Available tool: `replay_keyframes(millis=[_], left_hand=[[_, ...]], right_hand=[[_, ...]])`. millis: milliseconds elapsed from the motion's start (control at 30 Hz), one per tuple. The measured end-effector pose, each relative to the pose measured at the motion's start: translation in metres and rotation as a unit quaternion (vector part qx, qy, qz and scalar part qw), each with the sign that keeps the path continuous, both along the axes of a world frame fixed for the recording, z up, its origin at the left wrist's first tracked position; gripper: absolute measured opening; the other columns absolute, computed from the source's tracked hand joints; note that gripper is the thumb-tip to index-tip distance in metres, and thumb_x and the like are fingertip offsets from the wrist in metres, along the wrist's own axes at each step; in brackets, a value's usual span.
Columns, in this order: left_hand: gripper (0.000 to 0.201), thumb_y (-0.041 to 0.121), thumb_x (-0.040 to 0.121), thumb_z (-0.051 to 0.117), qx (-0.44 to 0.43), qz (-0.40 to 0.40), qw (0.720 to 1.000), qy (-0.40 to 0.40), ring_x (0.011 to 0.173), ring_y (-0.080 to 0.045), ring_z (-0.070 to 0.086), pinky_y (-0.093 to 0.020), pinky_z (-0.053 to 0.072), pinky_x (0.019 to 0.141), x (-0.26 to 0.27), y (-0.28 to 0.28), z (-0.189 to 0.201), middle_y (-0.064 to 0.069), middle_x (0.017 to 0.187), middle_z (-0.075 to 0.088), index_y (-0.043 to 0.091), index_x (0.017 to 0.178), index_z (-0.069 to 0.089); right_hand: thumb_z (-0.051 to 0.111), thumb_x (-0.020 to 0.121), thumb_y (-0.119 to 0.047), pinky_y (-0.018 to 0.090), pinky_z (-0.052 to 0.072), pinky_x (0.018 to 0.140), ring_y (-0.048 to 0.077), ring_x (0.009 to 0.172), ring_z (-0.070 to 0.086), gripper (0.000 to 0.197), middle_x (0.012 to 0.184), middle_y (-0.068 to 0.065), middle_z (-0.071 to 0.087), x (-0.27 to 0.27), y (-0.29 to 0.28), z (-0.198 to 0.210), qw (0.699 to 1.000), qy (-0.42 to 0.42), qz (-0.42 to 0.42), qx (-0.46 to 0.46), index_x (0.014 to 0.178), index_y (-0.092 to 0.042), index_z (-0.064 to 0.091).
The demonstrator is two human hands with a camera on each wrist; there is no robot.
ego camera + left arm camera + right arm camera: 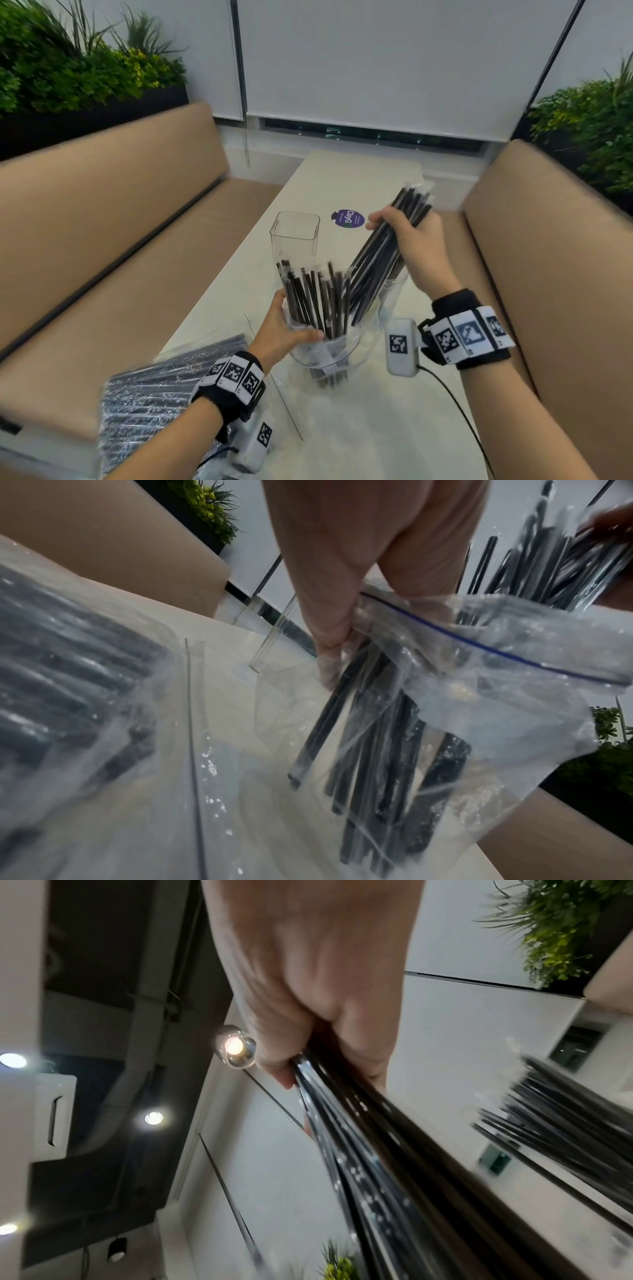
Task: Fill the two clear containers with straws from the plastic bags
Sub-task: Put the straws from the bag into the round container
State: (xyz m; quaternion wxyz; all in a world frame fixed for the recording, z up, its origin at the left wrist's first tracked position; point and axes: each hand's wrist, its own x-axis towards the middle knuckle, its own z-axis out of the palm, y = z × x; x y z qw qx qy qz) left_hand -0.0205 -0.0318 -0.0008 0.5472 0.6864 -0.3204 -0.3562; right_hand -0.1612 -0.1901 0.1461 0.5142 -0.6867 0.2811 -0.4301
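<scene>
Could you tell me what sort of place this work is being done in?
Probably a café or restaurant booth: tan padded benches flank a pale table, planters of greenery sit behind them, and wrapped black straws are being stocked.

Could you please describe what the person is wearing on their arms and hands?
Both forearms are bare, without sleeves or gloves. The left hand and right hand each have a black wrist strap carrying white square tiles printed with black-and-white coded markers. A small white box with a similar marker hangs beside each wrist, with a thin black cable trailing from it.
</scene>
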Motion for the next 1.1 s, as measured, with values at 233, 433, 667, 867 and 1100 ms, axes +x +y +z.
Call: replay_keyframes(millis=[233, 433, 667, 867, 1100], left_hand=[[0.103, 0.013, 0.06, 0.091, -0.022, -0.007, 1.0, 0.02, 0.112, -0.01, 0.063, -0.028, 0.052, 0.094, 0.003, 0.004, -0.005, 0.007, 0.132, 0.052, 0.032, 0.139, 0.028], [0.113, 0.031, 0.049, 0.096, -0.022, 0.002, 0.999, 0.025, 0.123, -0.022, 0.057, -0.051, 0.042, 0.108, 0.005, 0.007, -0.009, 0.009, 0.135, 0.052, 0.038, 0.139, 0.028], [0.113, 0.024, 0.052, 0.094, -0.023, 0.0, 0.999, 0.032, 0.123, -0.022, 0.057, -0.049, 0.042, 0.108, 0.003, 0.009, -0.008, 0.014, 0.13, 0.051, 0.034, 0.142, 0.027], [0.131, 0.044, 0.042, 0.096, -0.009, 0.017, 0.999, 0.028, 0.137, -0.024, 0.042, -0.053, 0.034, 0.113, 0.002, 0.013, -0.012, 0.002, 0.153, 0.036, 0.039, 0.147, 0.019], [0.135, 0.044, 0.042, 0.095, -0.006, 0.027, 0.999, 0.019, 0.142, -0.02, 0.032, -0.049, 0.028, 0.117, 0.0, 0.017, -0.014, -0.001, 0.156, 0.033, 0.028, 0.151, 0.017]], right_hand=[[0.055, 0.097, -0.016, 0.039, 0.059, 0.089, 0.022, 0.089, 0.073, 0.012, 0.09, 0.006, 0.073, -0.021, -0.016, 0.073, 0.996, -0.076, 0.029, -0.03, 0.095, -0.006, 0.063], [0.057, 0.096, -0.016, 0.028, 0.06, 0.077, 0.013, 0.08, 0.074, 0.006, 0.085, 0.002, 0.071, -0.026, -0.031, 0.12, 0.98, -0.116, -0.034, -0.158, 0.092, -0.011, 0.06], [0.064, 0.094, -0.015, 0.029, 0.058, 0.072, 0.026, 0.08, 0.07, 0.02, 0.093, 0.02, 0.07, 0.016, -0.042, 0.013, 0.965, 0.076, -0.028, -0.249, 0.105, 0.001, 0.057], [0.064, 0.094, -0.016, 0.025, 0.049, 0.064, 0.042, 0.082, 0.066, 0.02, 0.089, 0.026, 0.07, 0.023, -0.041, -0.047, 0.981, 0.076, -0.062, -0.168, 0.103, 0.001, 0.057], [0.065, 0.093, -0.017, 0.029, 0.05, 0.08, 0.019, 0.093, 0.059, 0.03, 0.104, 0.008, 0.065, 0.019, -0.044, -0.081, 0.987, 0.107, -0.112, -0.043, 0.116, -0.001, 0.056]])
